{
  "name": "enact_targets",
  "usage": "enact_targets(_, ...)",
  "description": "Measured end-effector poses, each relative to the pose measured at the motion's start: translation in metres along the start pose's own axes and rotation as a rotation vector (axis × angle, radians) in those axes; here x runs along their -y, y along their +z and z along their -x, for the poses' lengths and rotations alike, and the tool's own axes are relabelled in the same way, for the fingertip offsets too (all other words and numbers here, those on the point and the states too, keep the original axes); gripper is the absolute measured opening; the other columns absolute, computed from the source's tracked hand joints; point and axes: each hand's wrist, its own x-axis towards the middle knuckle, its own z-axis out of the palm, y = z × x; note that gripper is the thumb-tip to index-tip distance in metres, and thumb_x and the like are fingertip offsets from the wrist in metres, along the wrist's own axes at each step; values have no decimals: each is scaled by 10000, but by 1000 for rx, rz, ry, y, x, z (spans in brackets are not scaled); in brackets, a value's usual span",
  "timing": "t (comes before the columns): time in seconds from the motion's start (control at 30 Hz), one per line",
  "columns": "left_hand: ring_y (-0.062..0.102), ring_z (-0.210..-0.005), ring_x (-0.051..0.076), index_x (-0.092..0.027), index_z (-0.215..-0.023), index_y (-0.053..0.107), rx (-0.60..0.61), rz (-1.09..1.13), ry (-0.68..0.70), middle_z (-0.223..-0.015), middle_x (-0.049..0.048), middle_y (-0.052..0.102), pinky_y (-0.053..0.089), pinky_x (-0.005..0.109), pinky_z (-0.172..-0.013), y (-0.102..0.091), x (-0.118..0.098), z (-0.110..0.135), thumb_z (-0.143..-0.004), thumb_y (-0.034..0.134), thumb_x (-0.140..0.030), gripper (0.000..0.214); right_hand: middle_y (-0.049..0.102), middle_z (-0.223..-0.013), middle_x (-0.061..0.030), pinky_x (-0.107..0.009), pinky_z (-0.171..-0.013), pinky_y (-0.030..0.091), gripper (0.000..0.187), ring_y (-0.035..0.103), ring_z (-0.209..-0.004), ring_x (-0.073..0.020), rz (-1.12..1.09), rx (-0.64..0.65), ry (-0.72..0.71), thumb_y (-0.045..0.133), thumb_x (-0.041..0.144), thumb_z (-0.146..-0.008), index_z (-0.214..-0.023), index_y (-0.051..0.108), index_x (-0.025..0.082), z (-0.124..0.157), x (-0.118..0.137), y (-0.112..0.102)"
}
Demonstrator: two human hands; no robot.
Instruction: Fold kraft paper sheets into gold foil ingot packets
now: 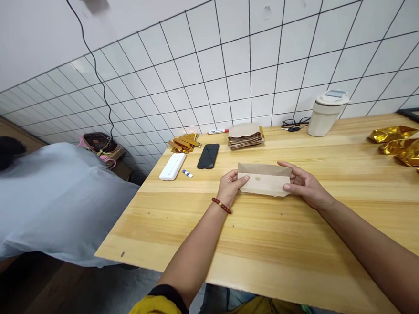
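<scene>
A brown paper envelope [267,185] with a small round mark on its face is held up over the wooden table [216,252]. My left hand [230,186] pinches its left end, thumb lying on the front. At the other end, my right hand [306,186] grips the paper between its thumb and fingers. The envelope's upper edge looks folded or parted, and the fingers behind it are partly hidden. Beyond it lies a stack of similar brown paper pieces [246,136].
A phone [208,156], white power bank [173,166], small blue-and-white tube [187,173], marker [218,131] and gold strips [185,142] lie at back left. Glasses [295,123], a lidded cup [326,113] and gold foil pieces [410,150] are rightward. A person [54,201] sits left.
</scene>
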Motion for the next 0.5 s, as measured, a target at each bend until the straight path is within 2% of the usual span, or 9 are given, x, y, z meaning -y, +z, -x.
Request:
enact_targets(0.1,676,-743,157,-133,-913,722,-17,19,4,-843,64,754,509,288,-763,0,-1,0,-482,920,-305,505,725,-1013,-55,-341,-831,560,752,686,-957,-238,20,13,7,883,364,-602,-1289,598,252,-1,-4,-2)
enact_targets(0.2,671,-746,158,-135,-911,718,-11,30,4,-842,60,748,503,292,-770,2,-3,0,-487,916,-304,497,739,-938,-47,-353,-825,572,620,700,-896,-233,72,-46,11,886,385,-593,-1164,691,240,-2,-10,-3)
enact_targets(0.3,648,-700,135,-148,-916,719,-7,33,2,-796,31,732,491,273,-739,2,-5,1,-505,903,-285,471,742,-1025,-63,-374,-833,575,507,699,-917,-248,110,-51,6,864,440,-613,-1069,744,251,-3,-10,-3)
enact_targets(0.37,618,-642,110,-155,-917,723,-19,20,4,-738,7,711,474,248,-689,3,-5,2,-503,893,-262,460,739,-1061,-60,-383,-880,560,405,688,-971,-259,137,-28,-29,851,459,-627,-975,775,267,-3,-9,-3)
enact_targets(0.5,590,-604,105,-156,-924,725,-39,2,-3,-703,6,694,457,223,-610,2,-5,0,-481,877,-243,476,750,-1002,-54,-392,-939,529,282,672,-1016,-270,195,-5,-104,841,474,-634,-838,795,284,-4,-7,-5)
